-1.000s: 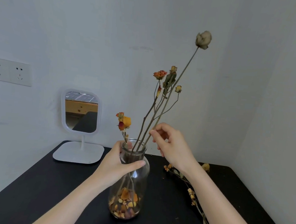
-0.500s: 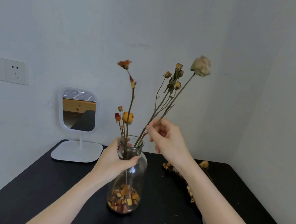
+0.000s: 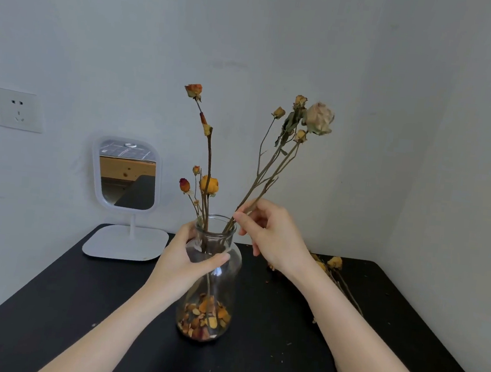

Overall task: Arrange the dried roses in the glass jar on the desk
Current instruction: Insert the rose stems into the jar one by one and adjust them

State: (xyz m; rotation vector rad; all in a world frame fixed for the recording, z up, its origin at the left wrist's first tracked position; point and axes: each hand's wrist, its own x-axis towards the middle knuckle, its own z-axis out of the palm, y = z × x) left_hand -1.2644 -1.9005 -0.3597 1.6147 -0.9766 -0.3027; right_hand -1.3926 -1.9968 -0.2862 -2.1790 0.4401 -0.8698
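Black desk, grey corner walls. Glass jar stands mid-desk, petals at bottom. L hand grips its neck; R hand pinches the leaning dried roses just above the rim. Loose stems lie behind the R forearm, partly hidden, maybe several. Mirror back left, wall socket beyond.

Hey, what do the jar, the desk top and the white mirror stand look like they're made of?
Jar: clear glossy glass; rose stems and petals show through its wall, with bright reflections. Desk: matte black, probably painted or laminated board; no grain visible. Mirror stand: smooth white, likely plastic, possibly coated metal; the look leaves it open.
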